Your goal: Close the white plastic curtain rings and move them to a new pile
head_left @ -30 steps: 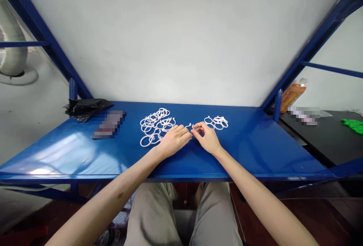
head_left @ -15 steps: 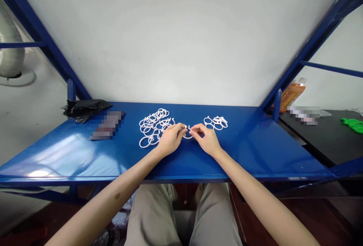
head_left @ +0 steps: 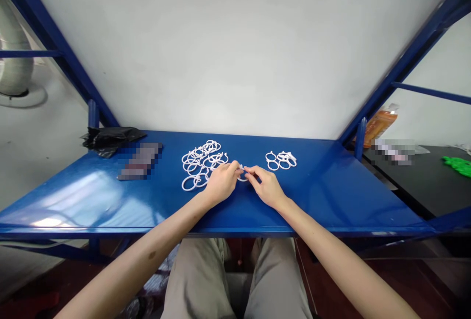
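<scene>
A white plastic ring is pinched between my two hands, its two ends close together at the top. My left hand grips its left side with closed fingers. From the other side, the fingertips of my right hand pinch the right end. Beside my left hand lies a loose heap of white rings, several of them overlapping. Beyond my right hand sits a smaller group of white rings. The fingers partly cover the held ring's ends.
The blue table has blue frame posts at both sides. At its left are a crumpled black plastic bag and a dark, blurred flat object. An orange-labelled bottle and a green item are on a black surface to the right.
My hands have come closer together, and the gap between the held ring's two ends has narrowed. The rings on the table lie as before; the view has shifted slightly.
</scene>
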